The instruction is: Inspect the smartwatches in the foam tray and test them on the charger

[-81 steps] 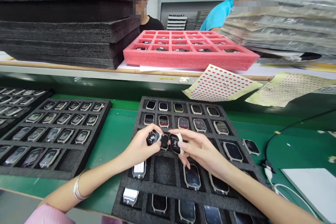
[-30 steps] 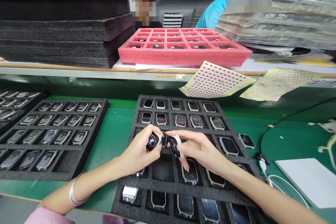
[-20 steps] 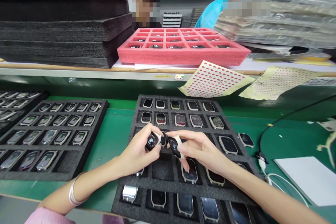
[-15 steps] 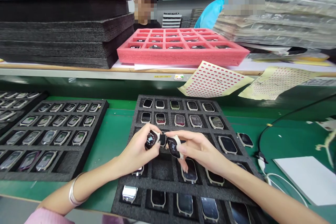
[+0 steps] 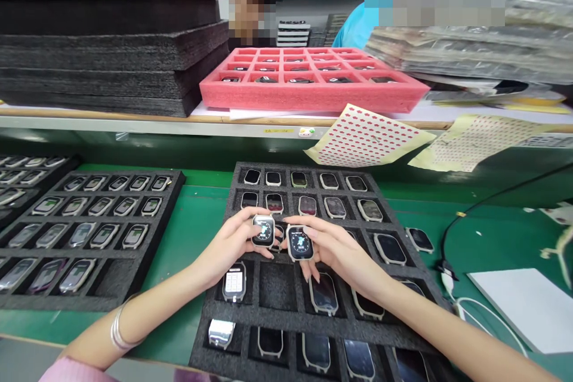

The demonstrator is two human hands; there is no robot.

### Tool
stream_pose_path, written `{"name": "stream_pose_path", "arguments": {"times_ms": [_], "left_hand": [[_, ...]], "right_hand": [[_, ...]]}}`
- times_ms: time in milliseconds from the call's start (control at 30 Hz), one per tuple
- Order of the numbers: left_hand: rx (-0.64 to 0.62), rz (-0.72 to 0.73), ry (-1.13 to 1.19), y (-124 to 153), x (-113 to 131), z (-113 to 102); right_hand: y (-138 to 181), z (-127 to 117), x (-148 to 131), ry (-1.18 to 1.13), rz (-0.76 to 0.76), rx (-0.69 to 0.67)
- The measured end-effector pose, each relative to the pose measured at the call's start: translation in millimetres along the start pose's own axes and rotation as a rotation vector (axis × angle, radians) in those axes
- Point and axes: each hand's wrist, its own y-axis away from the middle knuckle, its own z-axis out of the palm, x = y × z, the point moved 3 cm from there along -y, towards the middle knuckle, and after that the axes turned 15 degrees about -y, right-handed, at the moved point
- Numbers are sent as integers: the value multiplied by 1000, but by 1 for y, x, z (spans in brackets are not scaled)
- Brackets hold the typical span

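My left hand (image 5: 239, 237) grips a strapless smartwatch (image 5: 264, 231), its thumb over the lit round dial on the screen. Close beside it, my right hand (image 5: 330, 246) grips another smartwatch (image 5: 300, 243) with a similar lit dial, fingers curled beneath and at its right edge. Both watches face up, above a black foam tray (image 5: 286, 309) whose pockets hold several watch bodies. Just below my left hand, a watch with a lit white grid screen (image 5: 234, 282) sits in its pocket. The pocket to the right of that one is bare.
Another foam tray of watches (image 5: 172, 206) lies left. A loose watch (image 5: 419, 239), black cable (image 5: 443, 245) and white board (image 5: 514, 310) lie right. On the shelf stand stacked black foam (image 5: 111, 54), a pink foam tray (image 5: 308, 96) and plastic trays (image 5: 470, 51). Dotted sticker sheets (image 5: 369, 137) hang over its edge. Two people are opposite.
Both watches have turned from a tilt to face me more squarely. My left hand has shifted slightly, uncovering the watch with the lit grid screen below it.
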Motion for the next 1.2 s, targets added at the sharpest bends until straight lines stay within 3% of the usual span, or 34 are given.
{"name": "stream_pose_path", "arguments": {"times_ms": [233,633,833,933,1100,1200], "left_hand": [[-26,28,-21,-1,-3,-2],[-51,73,-109,0,-4,0],[-32,89,-167,4,-5,-8],[5,99,-168,8,-2,-15],[32,92,-180,14,-2,-23],[15,110,-172,14,-6,-25]], "right_hand": [[2,0,-5,119,-86,18],[2,-1,-4,202,-105,26],[7,9,-1,254,-66,-165],[9,14,5,482,-55,-261],[17,29,7,1134,-243,-425],[23,31,-1,1315,-297,-403]]}}
